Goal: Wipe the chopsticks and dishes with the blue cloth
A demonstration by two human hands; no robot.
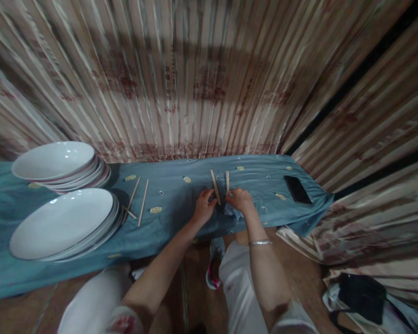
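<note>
Left hand point(205, 205): fingers curled and parted, at the near end of one pair of chopsticks point(214, 182); whether it grips cannot be told. Right hand point(241, 199): apart from the left, closed on a rag point(232, 211) at the near end of a second pair point(227, 181). State of work, by judgement: partway; two pairs at the hands, three loose sticks point(143, 202) untouched beside the plates point(62, 222), one crossing another. Whether any is finished cannot be told. Room: curtain point(181, 93), pleated, printed, behind and at right; floor point(193, 283), brown, below. Surface: cloth point(174, 185), blue-green, creased, yellow-patterned, over a long narrow top. At its left: plates, stacked; bowls point(54, 160), stacked, just behind. Right: phone point(297, 189), black, flat. Smallest: bangle point(260, 242), silver, right wrist.
</note>
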